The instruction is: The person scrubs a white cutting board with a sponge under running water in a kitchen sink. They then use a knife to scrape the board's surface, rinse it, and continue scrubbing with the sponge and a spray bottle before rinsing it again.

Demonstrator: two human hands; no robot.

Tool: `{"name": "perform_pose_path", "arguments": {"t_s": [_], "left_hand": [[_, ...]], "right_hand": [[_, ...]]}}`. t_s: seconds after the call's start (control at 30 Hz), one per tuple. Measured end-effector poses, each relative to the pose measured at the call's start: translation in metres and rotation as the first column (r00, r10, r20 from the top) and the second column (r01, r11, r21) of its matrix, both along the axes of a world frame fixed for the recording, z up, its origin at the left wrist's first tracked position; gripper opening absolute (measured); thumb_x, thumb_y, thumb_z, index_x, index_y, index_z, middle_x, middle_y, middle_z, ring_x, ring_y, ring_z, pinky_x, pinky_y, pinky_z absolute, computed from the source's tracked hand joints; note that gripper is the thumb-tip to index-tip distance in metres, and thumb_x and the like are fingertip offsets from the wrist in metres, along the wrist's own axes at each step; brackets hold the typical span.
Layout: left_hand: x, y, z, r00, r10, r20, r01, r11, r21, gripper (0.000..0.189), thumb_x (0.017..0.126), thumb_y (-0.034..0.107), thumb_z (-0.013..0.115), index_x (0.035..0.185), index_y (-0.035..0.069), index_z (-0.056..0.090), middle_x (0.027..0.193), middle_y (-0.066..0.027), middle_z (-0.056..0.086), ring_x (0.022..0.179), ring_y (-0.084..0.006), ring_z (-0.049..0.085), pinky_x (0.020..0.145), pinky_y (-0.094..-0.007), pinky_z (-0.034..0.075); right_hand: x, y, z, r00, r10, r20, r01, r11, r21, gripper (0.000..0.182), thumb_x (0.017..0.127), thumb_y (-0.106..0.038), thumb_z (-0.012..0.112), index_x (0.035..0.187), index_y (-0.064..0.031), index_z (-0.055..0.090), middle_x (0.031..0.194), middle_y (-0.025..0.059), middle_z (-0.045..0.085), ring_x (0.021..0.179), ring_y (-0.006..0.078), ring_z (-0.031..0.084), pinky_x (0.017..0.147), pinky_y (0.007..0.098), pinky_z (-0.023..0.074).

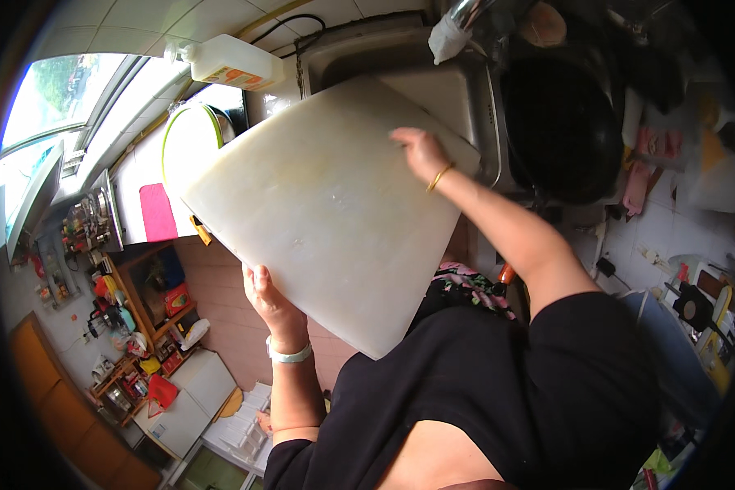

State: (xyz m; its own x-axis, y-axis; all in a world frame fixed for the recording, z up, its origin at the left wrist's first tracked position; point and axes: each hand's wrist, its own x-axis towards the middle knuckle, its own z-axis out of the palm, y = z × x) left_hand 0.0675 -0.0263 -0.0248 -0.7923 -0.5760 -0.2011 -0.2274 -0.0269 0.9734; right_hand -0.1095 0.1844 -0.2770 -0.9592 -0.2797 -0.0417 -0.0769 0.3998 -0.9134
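A large, whitish, rectangular board (337,208), likely a plastic cutting board, is held tilted before me, its far end over the steel sink (398,55). My left hand (275,303) grips its near left edge, thumb on the upper face and the other fingers mostly hidden. My right hand (419,153), slightly blurred, lies over the board's right part with the fingers bent; nothing shows in it, and whether it touches the surface I cannot tell. A faucet (456,30) with a white cover on its spout juts over the sink.
Right of the sink sits a large black wok or pan (560,131). A whitish pump bottle (236,61) stands behind the board at the upper left. A green-rimmed round item (190,144) and a pink cloth or mat (158,212) are on the white counter at left.
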Motion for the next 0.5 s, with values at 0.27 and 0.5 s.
{"name": "perform_pose_path", "arguments": {"t_s": [0.27,0.5], "left_hand": [[0.009,-0.006,0.0,0.999,-0.029,0.018,0.028,0.999,0.028,0.053,0.094,0.039,0.054,0.129,0.0,0.048,0.119,-0.0088,0.056,0.108,-0.0185,0.054,0.092,-0.0325,0.045],[0.005,-0.003,0.001,1.0,-0.003,-0.014,0.003,1.0,0.021,0.055,0.094,0.04,0.058,0.131,-0.001,0.048,0.121,-0.0092,0.056,0.109,-0.0183,0.053,0.095,-0.0315,0.042]], "right_hand": [[-0.024,-0.052,0.035,0.98,0.123,-0.154,-0.159,0.955,-0.25,0.039,0.079,0.012,0.048,0.106,-0.0027,0.071,0.118,0.0153,0.068,0.109,0.0279,0.066,0.096,0.0341,0.0512],[-0.064,0.024,-0.018,0.902,0.111,0.418,-0.094,0.994,-0.06,0.033,0.086,0.001,0.054,0.115,-0.0045,0.07,0.099,0.0106,0.073,0.095,0.0198,0.069,0.088,0.0304,0.0528]]}}
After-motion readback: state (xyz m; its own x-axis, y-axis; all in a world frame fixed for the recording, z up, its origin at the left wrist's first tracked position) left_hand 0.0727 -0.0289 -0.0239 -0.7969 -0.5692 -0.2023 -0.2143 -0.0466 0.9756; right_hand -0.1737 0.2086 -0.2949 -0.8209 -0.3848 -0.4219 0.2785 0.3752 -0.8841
